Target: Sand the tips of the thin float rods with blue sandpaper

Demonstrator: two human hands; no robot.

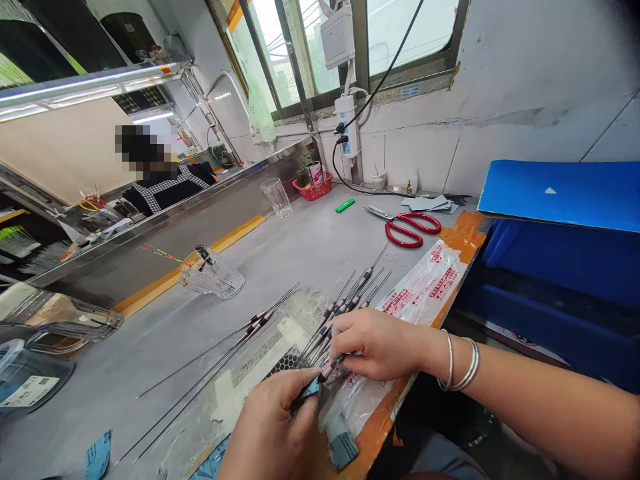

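Left hand [267, 427] cut off by the bottom edge, float stems [345, 300] partly hidden under the right hand [375, 345]

This is a small handcraft workshop. A long grey metal workbench [300, 247] runs from near to far, below a window [410, 33] in a tiled wall. On the near part lie bunches of thin painted sticks [340, 313] and a clear plastic bag [425, 287] with red print. Farther along are red-handled scissors [405, 227] and 2 glass tumblers [210, 273]. A power strip [347, 123] with cords is fixed to the far wall. Blue plastic bins [550, 293] stand at the right. At the left, a shiny panel [165, 260] shows a seated person [160, 190] in a checked top.
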